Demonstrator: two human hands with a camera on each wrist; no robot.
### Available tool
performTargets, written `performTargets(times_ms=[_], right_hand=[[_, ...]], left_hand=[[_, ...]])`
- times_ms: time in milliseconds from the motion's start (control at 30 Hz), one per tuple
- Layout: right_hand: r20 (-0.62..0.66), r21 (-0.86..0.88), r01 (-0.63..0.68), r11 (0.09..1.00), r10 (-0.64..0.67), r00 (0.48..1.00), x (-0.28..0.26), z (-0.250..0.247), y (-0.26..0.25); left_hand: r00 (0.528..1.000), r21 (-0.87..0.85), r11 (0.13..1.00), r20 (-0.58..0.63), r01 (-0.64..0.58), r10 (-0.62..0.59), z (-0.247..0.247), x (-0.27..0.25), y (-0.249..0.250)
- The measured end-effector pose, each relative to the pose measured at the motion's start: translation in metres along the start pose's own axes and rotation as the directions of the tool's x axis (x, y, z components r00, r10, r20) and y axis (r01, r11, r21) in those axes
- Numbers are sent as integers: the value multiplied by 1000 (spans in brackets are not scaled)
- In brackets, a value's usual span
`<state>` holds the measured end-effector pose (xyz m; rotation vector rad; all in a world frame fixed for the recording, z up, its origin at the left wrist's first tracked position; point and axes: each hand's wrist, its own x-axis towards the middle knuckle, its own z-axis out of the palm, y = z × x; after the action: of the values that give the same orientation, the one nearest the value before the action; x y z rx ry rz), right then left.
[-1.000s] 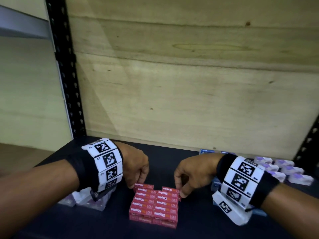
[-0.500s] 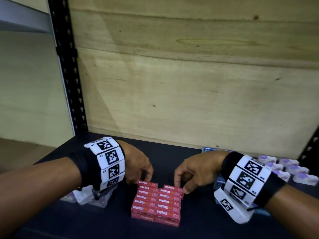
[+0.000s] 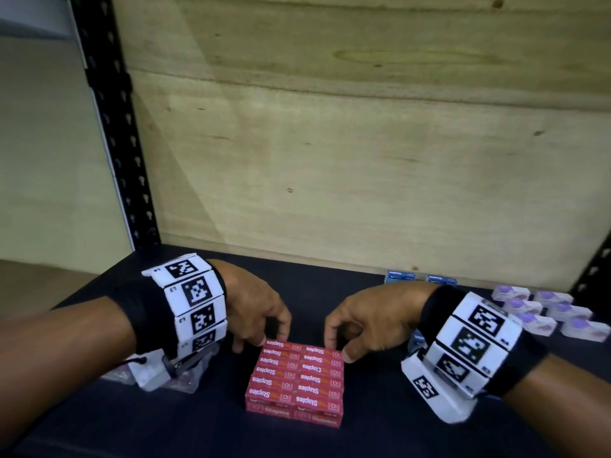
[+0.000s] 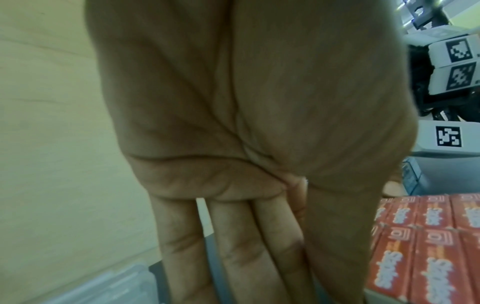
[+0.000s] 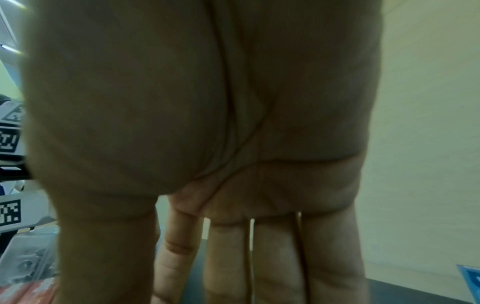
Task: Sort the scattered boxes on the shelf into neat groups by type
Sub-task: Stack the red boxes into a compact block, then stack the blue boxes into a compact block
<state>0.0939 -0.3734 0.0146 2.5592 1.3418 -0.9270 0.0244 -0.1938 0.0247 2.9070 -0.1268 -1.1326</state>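
Observation:
A block of red Staples boxes (image 3: 297, 381) lies on the dark shelf (image 3: 380, 424) in two tidy columns, stacked in layers. My left hand (image 3: 261, 340) touches its far left corner with the fingers pointing down. The left wrist view shows these fingers (image 4: 233, 257) straight beside the red boxes (image 4: 428, 246). At the far right corner is my right hand (image 3: 339, 348), with the index tip on the back edge and the thumb against the right side. Its fingers (image 5: 272, 257) look straight in the right wrist view. Neither hand grips a box.
Purple-and-white boxes (image 3: 545, 312) sit grouped at the right, blue boxes (image 3: 420, 279) against the plywood back wall. Clear plastic packs (image 3: 158, 378) lie under my left wrist. A blue box (image 3: 416, 342) is partly hidden by my right wrist. Black uprights (image 3: 109, 127) frame the shelf.
The two red columns, slightly staggered at the far end before, now line up. Both hands have stayed at that end, with the fingers shifting a little along the back edge.

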Motion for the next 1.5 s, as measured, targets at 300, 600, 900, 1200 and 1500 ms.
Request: performTargets(times_ms=[300, 600, 900, 1200, 1500], right_hand=[[-1, -13, -9, 1000, 9, 1000, 1, 1, -1], [-10, -14, -10, 1000, 10, 1000, 0, 3, -2], [-18, 0, 24, 1000, -24, 1000, -22, 10, 5], [-428, 193, -74, 978, 152, 891, -100, 14, 77], [-343, 225, -332, 916, 393, 853, -137, 63, 124]], left_hand=[[1000, 21, 1000, -6, 12, -12, 1, 1, -2], [999, 15, 1000, -38, 21, -20, 4, -4, -2], [989, 142, 988, -147, 55, -34, 6, -16, 17], [865, 246, 969, -480, -25, 144, -18, -4, 86], [839, 403, 910, -458, -98, 294, -16, 26, 156]])
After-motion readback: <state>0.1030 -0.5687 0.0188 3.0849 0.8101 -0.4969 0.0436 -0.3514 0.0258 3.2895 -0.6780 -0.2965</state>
